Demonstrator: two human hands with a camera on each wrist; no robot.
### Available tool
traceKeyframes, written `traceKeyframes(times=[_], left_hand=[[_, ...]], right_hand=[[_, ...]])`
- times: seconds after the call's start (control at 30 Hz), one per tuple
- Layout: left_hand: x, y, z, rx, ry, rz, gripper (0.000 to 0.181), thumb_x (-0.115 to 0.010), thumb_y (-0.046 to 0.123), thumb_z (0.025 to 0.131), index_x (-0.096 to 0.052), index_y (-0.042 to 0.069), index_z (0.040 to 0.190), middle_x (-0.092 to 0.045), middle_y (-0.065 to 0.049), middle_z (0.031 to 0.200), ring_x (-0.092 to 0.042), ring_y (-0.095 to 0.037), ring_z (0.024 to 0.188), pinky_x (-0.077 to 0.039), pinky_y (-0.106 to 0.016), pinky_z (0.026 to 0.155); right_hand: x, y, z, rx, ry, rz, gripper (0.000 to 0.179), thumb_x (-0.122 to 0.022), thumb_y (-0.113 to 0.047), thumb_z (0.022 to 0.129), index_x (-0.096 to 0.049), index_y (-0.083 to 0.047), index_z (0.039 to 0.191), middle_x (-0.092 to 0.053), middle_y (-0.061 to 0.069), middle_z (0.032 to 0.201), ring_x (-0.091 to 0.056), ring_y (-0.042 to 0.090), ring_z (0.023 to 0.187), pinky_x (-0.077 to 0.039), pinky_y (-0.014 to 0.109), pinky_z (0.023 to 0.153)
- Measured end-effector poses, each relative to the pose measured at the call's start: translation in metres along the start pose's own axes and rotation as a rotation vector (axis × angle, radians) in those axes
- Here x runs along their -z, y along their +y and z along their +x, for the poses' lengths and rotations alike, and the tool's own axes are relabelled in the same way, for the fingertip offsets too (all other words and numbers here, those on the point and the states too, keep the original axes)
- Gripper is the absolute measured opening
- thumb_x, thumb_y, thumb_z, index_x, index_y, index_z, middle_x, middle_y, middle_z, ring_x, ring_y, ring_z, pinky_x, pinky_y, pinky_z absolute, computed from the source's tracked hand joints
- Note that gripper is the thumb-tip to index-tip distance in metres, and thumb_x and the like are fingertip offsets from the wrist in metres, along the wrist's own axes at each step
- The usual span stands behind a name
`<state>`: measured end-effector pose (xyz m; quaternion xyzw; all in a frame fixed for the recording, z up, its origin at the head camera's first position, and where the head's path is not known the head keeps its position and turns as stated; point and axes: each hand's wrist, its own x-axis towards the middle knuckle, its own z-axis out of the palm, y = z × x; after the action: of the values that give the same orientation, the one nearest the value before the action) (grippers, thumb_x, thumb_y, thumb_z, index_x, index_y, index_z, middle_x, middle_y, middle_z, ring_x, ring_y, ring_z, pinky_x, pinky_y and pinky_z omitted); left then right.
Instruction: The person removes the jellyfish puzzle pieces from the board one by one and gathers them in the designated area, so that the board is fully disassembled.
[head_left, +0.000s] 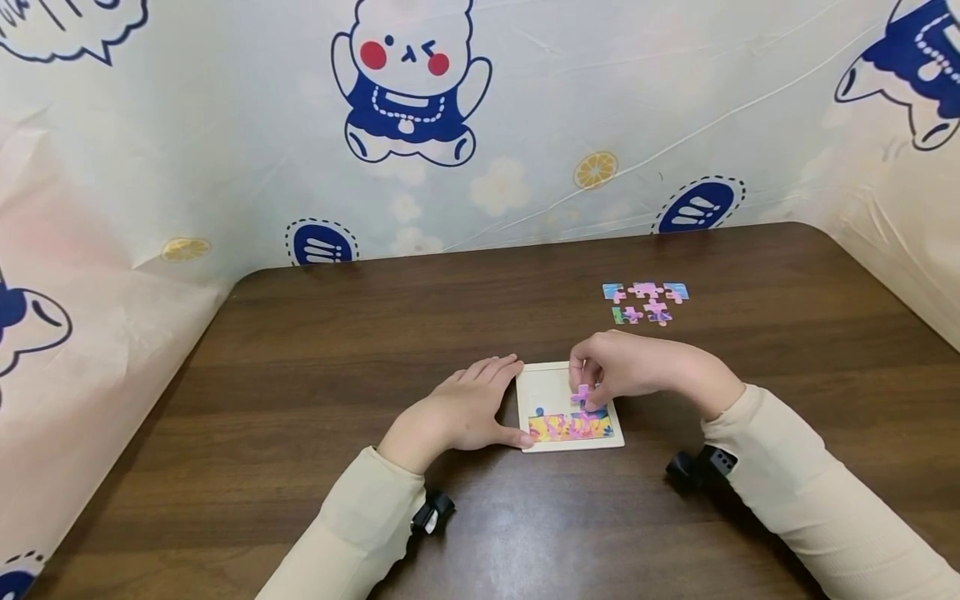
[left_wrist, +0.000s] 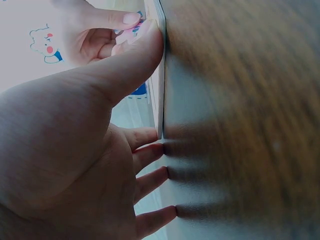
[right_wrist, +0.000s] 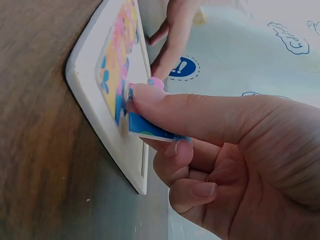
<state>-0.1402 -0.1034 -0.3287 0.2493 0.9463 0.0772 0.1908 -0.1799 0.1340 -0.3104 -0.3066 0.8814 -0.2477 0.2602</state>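
A pale puzzle tray lies on the table, its near part filled with a row of joined yellow and pink pieces. My left hand rests at the tray's left side, fingers extended, thumb on the near left corner. Between thumb and fingers my right hand pinches a puzzle piece, blue-edged with pink, over the tray's right part just above the filled row. In the right wrist view the piece is tilted, and the thumb covers much of it.
Several loose puzzle pieces lie on the brown table beyond the tray, to the right. A cloth with cartoon prints hangs behind the table's far edge. Each wrist wears a small black camera.
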Motion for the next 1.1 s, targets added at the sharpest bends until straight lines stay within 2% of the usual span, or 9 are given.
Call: traceKeyframes(times=[0.33,0.47,0.73,0.97,1.1], left_hand=[[0.001,0.0,-0.002,0.005,0.005,-0.015,0.1,-0.07,0.06,0.084,-0.023,0.012,0.158,-0.02,-0.004,0.163,-0.019,-0.025,0.149,-0.021,-0.048,0.118],[0.0,0.0,-0.002,0.004,0.007,-0.016,0.099,-0.07,0.06,0.084,-0.023,0.012,0.158,-0.021,-0.003,0.163,-0.019,-0.025,0.149,-0.021,-0.048,0.118],[-0.001,0.0,-0.002,-0.001,0.01,-0.004,0.1,-0.07,0.06,0.084,-0.023,0.012,0.158,-0.02,-0.003,0.163,-0.019,-0.025,0.149,-0.021,-0.046,0.118],[-0.004,-0.003,0.001,-0.006,0.009,-0.007,0.102,-0.069,0.062,0.084,-0.021,0.012,0.159,-0.017,-0.003,0.164,-0.017,-0.024,0.149,-0.021,-0.048,0.118],[-0.007,-0.006,0.004,-0.004,0.013,-0.007,0.103,-0.068,0.064,0.083,-0.019,0.015,0.159,-0.016,0.0,0.164,-0.016,-0.023,0.149,-0.02,-0.048,0.118]], right_hand=[[0.005,0.003,-0.003,0.044,-0.003,0.02,0.019,-0.078,-0.004,0.083,-0.061,-0.011,0.089,-0.061,-0.002,0.081,-0.053,0.014,0.074,-0.047,0.029,0.065],[0.012,0.008,-0.008,0.048,0.021,0.043,0.019,-0.078,-0.004,0.084,-0.061,-0.01,0.091,-0.061,-0.001,0.082,-0.053,0.015,0.075,-0.046,0.03,0.066],[0.029,0.027,-0.02,0.019,0.095,0.055,0.017,-0.075,-0.006,0.086,-0.06,-0.008,0.094,-0.061,0.001,0.082,-0.054,0.016,0.074,-0.046,0.029,0.065],[0.04,0.042,-0.026,0.017,0.205,0.046,0.018,-0.075,-0.005,0.086,-0.06,-0.005,0.096,-0.065,0.001,0.087,-0.057,0.017,0.081,-0.048,0.025,0.067],[0.046,0.051,-0.029,-0.017,0.264,0.024,0.02,-0.075,-0.006,0.086,-0.061,-0.004,0.1,-0.067,0.002,0.092,-0.058,0.019,0.086,-0.047,0.029,0.071]])
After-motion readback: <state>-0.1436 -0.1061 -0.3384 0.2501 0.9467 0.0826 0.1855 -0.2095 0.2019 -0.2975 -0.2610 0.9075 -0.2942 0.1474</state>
